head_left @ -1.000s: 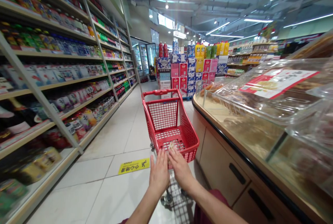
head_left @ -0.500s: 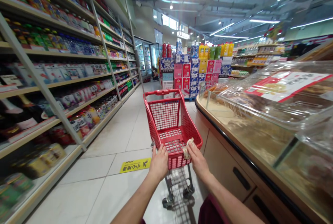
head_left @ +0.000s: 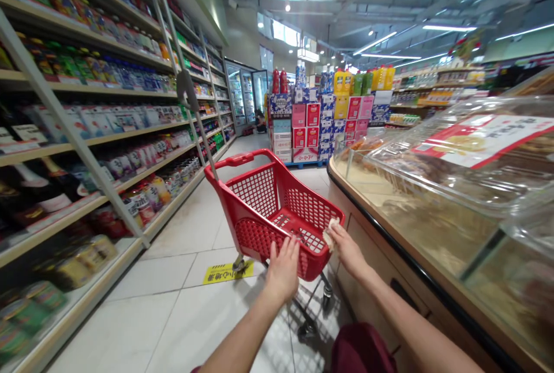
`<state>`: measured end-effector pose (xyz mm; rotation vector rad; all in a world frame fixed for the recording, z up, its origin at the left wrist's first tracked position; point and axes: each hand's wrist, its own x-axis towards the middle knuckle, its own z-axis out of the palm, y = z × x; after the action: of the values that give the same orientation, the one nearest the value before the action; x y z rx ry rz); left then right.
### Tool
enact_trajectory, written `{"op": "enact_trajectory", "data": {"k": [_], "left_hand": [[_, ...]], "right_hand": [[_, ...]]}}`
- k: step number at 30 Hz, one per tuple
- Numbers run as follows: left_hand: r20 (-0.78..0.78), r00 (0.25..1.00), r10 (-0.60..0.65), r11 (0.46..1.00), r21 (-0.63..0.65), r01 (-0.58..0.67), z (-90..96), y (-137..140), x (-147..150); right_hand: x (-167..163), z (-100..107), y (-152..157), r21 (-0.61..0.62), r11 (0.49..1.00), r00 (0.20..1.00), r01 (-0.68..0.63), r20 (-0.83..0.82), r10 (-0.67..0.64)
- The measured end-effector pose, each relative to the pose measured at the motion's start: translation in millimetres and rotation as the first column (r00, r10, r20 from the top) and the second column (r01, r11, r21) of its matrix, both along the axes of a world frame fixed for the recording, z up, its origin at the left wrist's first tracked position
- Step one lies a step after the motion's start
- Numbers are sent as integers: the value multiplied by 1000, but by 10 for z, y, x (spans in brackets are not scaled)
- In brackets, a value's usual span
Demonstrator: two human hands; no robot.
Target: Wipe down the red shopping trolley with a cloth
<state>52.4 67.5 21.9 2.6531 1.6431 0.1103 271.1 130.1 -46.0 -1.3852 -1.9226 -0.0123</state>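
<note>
Two hands reach to the near end of the red cart [head_left: 259, 237], which stands on the floor beside the cabinet [head_left: 376, 249]. The right hand [head_left: 347, 249] has its fingers closed on a bunched pale cloth [head_left: 330, 237] at the rim's corner, probably to keep it there. The left hand's [head_left: 282, 272] fingers are open over the near side, perhaps for steadying; contact cannot be told.
</note>
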Motion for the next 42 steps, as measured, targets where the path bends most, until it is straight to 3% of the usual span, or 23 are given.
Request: {"op": "enact_trajectory", "data": {"k": [2, 5, 11, 17, 24, 29, 34, 40, 42], "left_hand": [[-30, 994, 104, 994, 27, -103, 28, 123, -135], [-64, 987, 149, 985, 94, -143, 82, 308, -305], [-94, 978, 184, 977, 126, -171, 151, 470, -505], [-85, 975, 205, 975, 101, -196, 110, 331, -504], [-116, 988, 103, 989, 119, -89, 66, 181, -480], [-106, 991, 84, 987, 149, -68, 89, 120, -492], [-100, 976, 194, 958, 234, -166, 137, 60, -654], [-127, 976, 178, 964, 222, -147, 194, -5, -629], [-115, 977, 181, 964, 215, -153, 200, -35, -654]], "right_hand": [[-167, -7, -165, 7, 1000, 1000, -21, 6, 21], [-331, -11, -358, 20, 999, 999, -33, 7, 33], [-281, 81, -292, -14, 999, 998, 47, -32, -47], [-653, 79, -198, 61, 998, 997, 18, -71, -14], [-476, 89, -160, 17, 994, 991, 112, -79, -111], [-583, 167, -153, 19, 997, 997, -75, -29, 75], [-323, 188, -93, -46, 992, 991, 116, -59, -118], [-712, 200, -54, 21, 994, 994, -111, -20, 111], [-674, 212, -15, 27, 995, 995, -92, -37, 93]]}}
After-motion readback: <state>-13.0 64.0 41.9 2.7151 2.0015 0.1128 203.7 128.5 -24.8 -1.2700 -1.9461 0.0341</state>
